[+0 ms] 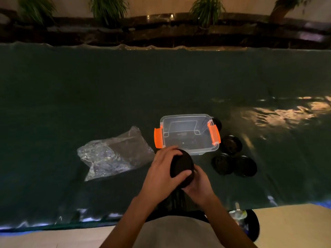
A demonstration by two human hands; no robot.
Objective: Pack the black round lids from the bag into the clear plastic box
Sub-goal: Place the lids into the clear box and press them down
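Lids [181,166], stacked, clamped in left grip [161,173] and right grip [199,185], just before box [188,134]; bag [114,154] left

A clear, smooth plastic box [188,135] at the middle of the frame has glossy walls and bright orange plastic clasps [214,134] on its two short sides. To its left lies a crumpled clear plastic bag [114,154], thin film that glints in sharp creases. The stack of black round lids [181,166] below the box looks like matt plastic; the loose black lids [232,144] at the right show ridged rims with a faint sheen. All lie on a dark green sheet [89,95], smooth and glossy, wrinkled where light reflects at the right edge.
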